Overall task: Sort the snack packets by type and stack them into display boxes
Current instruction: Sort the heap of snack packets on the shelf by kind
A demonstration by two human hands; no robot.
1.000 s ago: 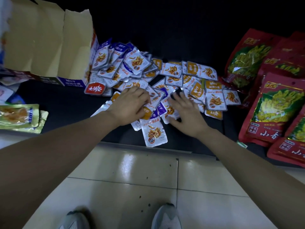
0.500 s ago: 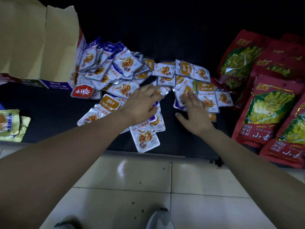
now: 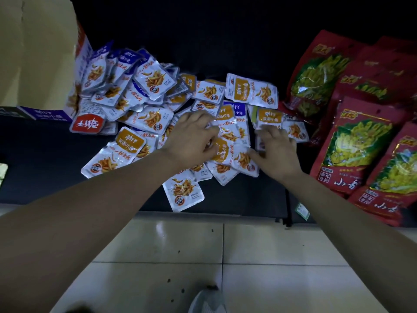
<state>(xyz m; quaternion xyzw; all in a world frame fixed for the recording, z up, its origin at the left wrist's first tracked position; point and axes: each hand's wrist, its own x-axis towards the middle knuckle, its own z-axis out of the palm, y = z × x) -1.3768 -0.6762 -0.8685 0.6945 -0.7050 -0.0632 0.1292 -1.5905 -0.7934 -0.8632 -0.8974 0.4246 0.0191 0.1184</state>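
Note:
A heap of small silver snack packets (image 3: pixel 149 118) lies on a dark shelf (image 3: pixel 40 159); some carry orange labels, others blue labels (image 3: pixel 126 62). My left hand (image 3: pixel 194 138) lies on the heap's middle, its fingers curled round an orange-labelled packet (image 3: pixel 225 143). Just to the right, my right hand (image 3: pixel 277 152) has its fingers spread flat on another orange-labelled packet (image 3: pixel 269 117), and its thumb touches the packet the left hand holds. An open cardboard display box (image 3: pixel 45 64) lies on its side at the far left, with packets spilling from its mouth.
Several large red bags of green snacks (image 3: pixel 356 145) lie overlapping on the right of the shelf. One red-labelled packet (image 3: pixel 89 125) sits by the box. A loose packet (image 3: pixel 182 193) lies near the shelf's front edge. Tiled floor (image 3: pixel 180 256) and my shoe (image 3: pixel 206 301) are below.
Both hands have moved further into the heap and closer together. The left hand's fingers have curled round an orange-labelled packet, and the right hand has shifted onto packets beside it.

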